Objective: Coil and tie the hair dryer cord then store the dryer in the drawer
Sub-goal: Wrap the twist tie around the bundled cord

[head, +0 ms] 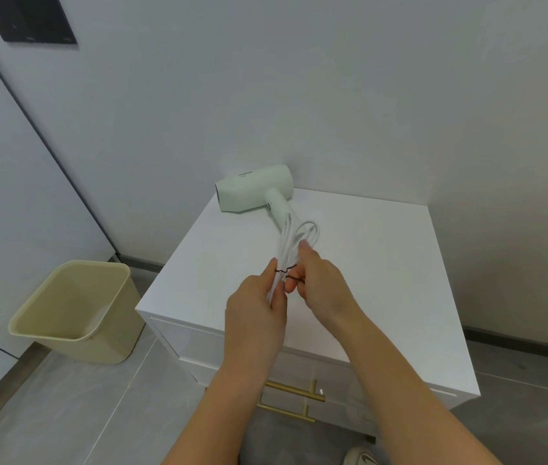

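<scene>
Far left of the hands, on the grey tiled floor (64,414): a beige plastic bin (74,310), squarish with rounded corners and a rolled rim, standing just beside the cabinet's left side. Inside looks bare; smooth matte walls.

Upper left, well apart from the hands: dark flat rectangular panel (31,18) on the pale wall.

Under the hands: white tabletop (383,263) of a low cabinet, smooth, slightly glossy, square-edged. Drawer (299,380) front below the forearms, shut, with two brass-coloured bar handles (294,391); forearms partly block it.

Left hand (256,313): fingers clenched around the bundled white cord (286,250), gripping the lower part of the loops, raised above the tabletop.

Cord: thin, smooth, round section, gathered in several long loops running from between the hands up toward the dryer handle. A thin dark elastic band (287,270) crosses the bundle between the two hands.

Right hand (319,280): fingers pinched at the band and the bundle, thumb tip up against the loops. Hands hide the cord's lower end and the plug.

Beyond the hands, slightly left: pale green hair dryer (254,191), matte plastic, cylindrical barrel, lying on its side on the tabletop's far left corner against the wall, handle pointing toward the hands.

Bottom right: toe of a light shoe (361,458) on the floor.
</scene>
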